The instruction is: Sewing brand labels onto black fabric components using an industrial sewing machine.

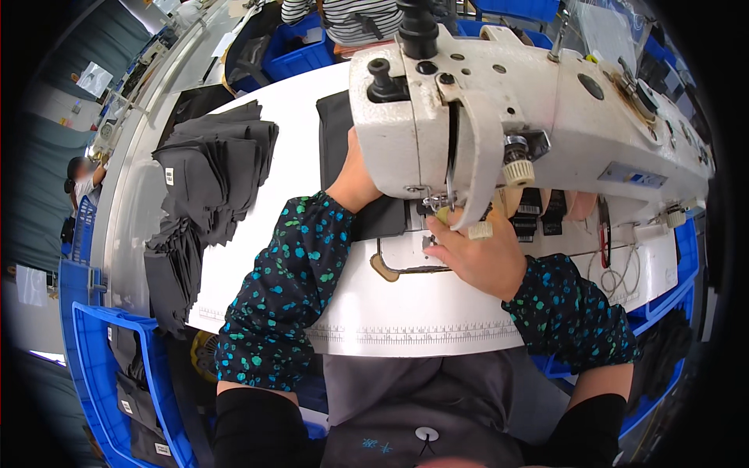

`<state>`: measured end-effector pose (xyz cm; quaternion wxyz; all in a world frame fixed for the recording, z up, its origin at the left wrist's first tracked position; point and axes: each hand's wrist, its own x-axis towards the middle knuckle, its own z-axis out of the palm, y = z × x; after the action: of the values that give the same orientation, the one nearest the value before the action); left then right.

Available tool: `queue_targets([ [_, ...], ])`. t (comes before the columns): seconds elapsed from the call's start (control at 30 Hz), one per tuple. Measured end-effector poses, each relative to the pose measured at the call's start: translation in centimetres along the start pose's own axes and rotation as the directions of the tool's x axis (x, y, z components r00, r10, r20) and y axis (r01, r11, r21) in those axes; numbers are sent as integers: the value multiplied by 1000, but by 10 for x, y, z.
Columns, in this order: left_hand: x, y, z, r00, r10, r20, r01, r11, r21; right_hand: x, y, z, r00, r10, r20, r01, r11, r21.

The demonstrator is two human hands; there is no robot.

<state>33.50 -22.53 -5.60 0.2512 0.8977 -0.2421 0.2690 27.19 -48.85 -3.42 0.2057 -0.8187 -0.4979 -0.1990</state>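
A white sewing machine (476, 117) stands over the table, its presser foot (438, 203) low on the work. A dark grey fabric piece (335, 140) lies flat under and left of the machine head. My left hand (357, 175) rests on this cloth; its fingers are hidden behind the machine head. Close by the presser foot and needle plate (402, 253), my right hand (480, 249) has its thumb and forefinger stretched out, slightly apart. Its other fingers are partly covered by the machine's guard. No held thing shows clearly between them.
Stacks of dark grey fabric pieces (214, 168) lie at the left of the white table (437, 312). Right of the needle are black labels (552, 210), red-handled scissors (605, 230) and a cord (620, 273). Blue bins (156, 335) flank the table. A person in stripes (343, 19) sits opposite.
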Motion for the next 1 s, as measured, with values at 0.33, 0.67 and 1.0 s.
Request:
queue_targets([
  [0.33, -3, -1, 3, 999, -51, 5, 50, 997, 55, -1, 1, 1, 1000, -22, 7, 23, 999, -33],
  [0.67, -28, 53, -39, 882, -417, 219, 235, 793, 563, 7, -6, -15, 948, -301, 99, 252, 906, 339],
  [1.0, -45, 96, -113, 960, -192, 205, 14, 762, 648, 3, -15, -8, 847, -522, 98, 468, 821, 327],
])
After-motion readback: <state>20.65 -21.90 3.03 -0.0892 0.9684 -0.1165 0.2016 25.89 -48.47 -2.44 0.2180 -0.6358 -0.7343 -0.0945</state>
